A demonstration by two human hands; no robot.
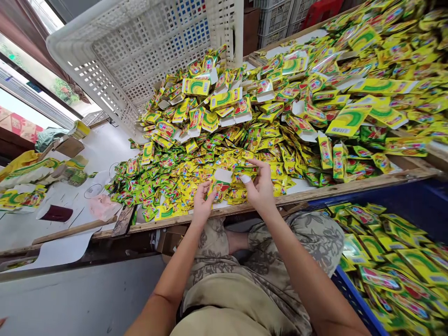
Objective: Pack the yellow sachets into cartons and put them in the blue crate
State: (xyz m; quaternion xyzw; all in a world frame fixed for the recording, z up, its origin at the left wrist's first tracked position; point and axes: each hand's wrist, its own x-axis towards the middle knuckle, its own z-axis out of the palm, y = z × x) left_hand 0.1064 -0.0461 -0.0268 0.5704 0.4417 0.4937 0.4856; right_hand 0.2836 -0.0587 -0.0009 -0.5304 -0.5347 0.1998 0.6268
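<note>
My left hand [203, 200] is closed on a small yellow and green carton [221, 187] printed with red fruit. The carton is tilted, and its white top flap stands up. Just to its right, my right hand [262, 189] hovers over the heap with thumb and forefinger apart, and I see nothing held between them. Something white covers the tip of the right thumb. Beneath and beyond both hands lies a heap of small yellow and green sachets [175, 172]. Several more cartons [226, 99] lie on top of the heap, some with their ends open.
A white plastic crate [122, 56] lies tipped behind the heap, cartons spilling at its mouth. A wooden strip [350, 186] edges the table in front of me. At lower right, a blue crate [357, 298] holds many cartons. A dark red roll-shaped object [56, 213] lies at left.
</note>
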